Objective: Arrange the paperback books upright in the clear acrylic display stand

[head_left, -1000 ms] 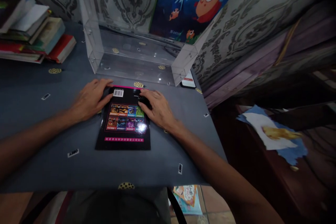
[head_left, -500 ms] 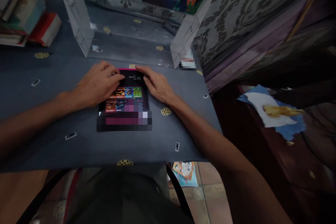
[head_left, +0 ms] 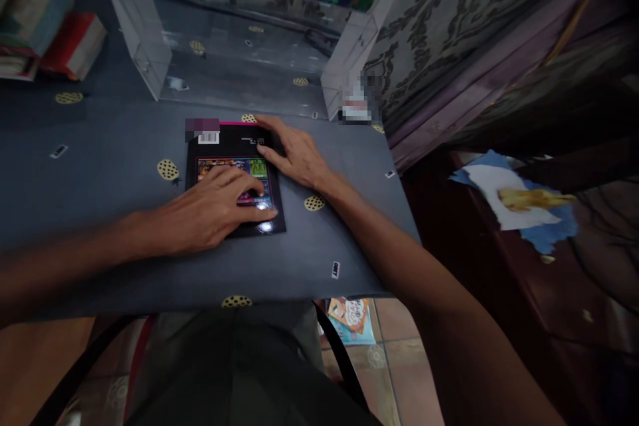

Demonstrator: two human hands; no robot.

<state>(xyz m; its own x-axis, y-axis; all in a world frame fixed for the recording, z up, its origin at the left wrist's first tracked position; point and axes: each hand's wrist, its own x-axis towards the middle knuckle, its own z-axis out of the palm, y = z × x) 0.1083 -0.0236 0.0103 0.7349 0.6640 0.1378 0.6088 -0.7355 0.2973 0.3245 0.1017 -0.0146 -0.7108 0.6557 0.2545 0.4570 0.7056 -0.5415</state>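
Note:
A dark book (head_left: 234, 140) lies flat on the cloth-covered table, a barcode at its upper left and a grid of small colourful pictures across its middle. My left hand (head_left: 224, 203) rests over the lower half of the cover, fingers spread and hiding part of the pictures. At the upper right corner is my right hand (head_left: 297, 153), its thumb on the cover and its fingers stretched along the top edge. Both hands are open.
Behind the book stands a clear plastic shelf (head_left: 147, 66). Several books (head_left: 74, 46) are stacked at the far left. A small white item (head_left: 355, 106), partly blurred, sits by the shelf's right side. Right of the table, blue and white cloth or paper (head_left: 524, 203) lies on a dark red surface.
My left hand has slid from the book's upper left down to its lower half, uncovering the barcode. My right thumb now lies on the cover. The view has shifted slightly.

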